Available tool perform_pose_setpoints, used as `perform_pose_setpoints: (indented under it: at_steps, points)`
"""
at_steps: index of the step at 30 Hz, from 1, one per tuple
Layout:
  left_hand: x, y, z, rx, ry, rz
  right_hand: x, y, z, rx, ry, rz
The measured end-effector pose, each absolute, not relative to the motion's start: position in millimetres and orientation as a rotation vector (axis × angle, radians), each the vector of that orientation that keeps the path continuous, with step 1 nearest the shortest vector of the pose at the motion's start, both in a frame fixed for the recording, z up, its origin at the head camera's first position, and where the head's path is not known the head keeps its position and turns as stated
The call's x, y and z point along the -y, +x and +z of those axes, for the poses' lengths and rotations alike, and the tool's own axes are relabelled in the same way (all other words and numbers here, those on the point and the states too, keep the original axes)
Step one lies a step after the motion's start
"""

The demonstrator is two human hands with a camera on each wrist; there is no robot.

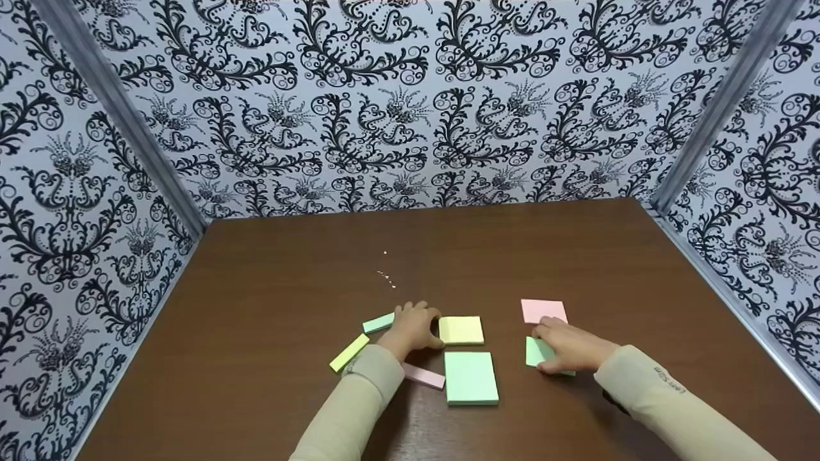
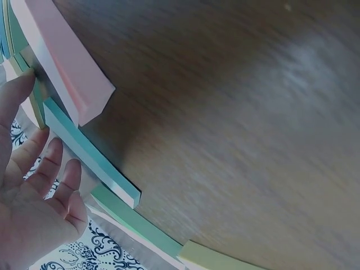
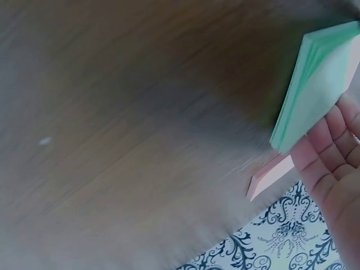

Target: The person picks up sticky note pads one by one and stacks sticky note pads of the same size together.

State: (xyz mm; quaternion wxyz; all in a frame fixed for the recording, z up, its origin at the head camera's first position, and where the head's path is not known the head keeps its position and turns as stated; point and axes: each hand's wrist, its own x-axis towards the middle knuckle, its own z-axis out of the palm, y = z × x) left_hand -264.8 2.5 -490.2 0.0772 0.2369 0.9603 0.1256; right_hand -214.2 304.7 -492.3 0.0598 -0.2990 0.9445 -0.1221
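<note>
One illegible sleeve print (image 1: pixel 669 380), gripped green pad (image 1: pixel 537 352)

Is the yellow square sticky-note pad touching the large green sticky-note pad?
Apart. In the head view, brown tabletop shows as a narrow gap between the yellow pad and the large green pad.

It's a booth-like enclosure, more a set-up workstation than a lived-in room. White panels (image 1: pixel 410 186) covered in black damask scrolls wall in the brown wood-grain tabletop (image 1: pixel 288 269) along its far edge and both sides, and grey strips (image 1: pixel 116 105) rise from its two far corners. Sticky-note pads (image 1: pixel 471 378) give it an office touch; what building surrounds us, I can't tell.
</note>
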Motion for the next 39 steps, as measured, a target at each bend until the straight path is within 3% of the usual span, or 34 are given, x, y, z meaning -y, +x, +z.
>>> perform_pose_setpoints:
  at_steps: [20, 32, 39]
  points:
    - [-3, -264, -491, -2.873, 0.697, 0.358, -259, -242, -489, -2.922, -1.178, -0.308]
    - [-2, -265, -493, -2.898, 0.718, 0.365, -221, -259, -485, -2.818, -1.067, -0.377]
    - [-3, -265, -493, -2.897, 0.713, 0.368, -210, -264, -489, -2.830, -1.161, -0.291]
